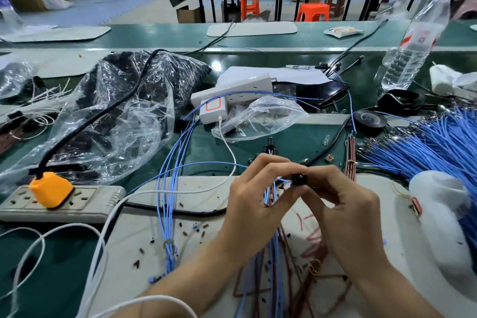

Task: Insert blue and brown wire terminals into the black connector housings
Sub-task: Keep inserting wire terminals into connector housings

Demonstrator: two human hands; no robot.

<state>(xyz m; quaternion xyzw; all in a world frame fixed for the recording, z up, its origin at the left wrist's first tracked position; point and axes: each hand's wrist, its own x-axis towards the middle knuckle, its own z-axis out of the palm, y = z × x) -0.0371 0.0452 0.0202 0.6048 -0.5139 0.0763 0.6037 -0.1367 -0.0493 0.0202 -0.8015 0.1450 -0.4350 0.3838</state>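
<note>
My right hand (343,204) pinches a small black connector housing (299,179) between thumb and fingertips above the white mat. My left hand (254,199) pinches a blue wire (282,178) whose tip meets the housing's left side; blue and brown wires (271,195) hang down under its palm. A bundle of blue wires (169,214) lies on the mat to the left. A large sheaf of blue wires (423,147) fans out at the right, and brown wires (350,157) lie beside it.
A clear bag of black housings (124,111) sits at the left. A grey power strip with an orange plug (51,190) lies front left, a white cable (108,217) crossing the mat. A water bottle (407,54), black tape roll (369,119) and white adapters (232,93) stand behind.
</note>
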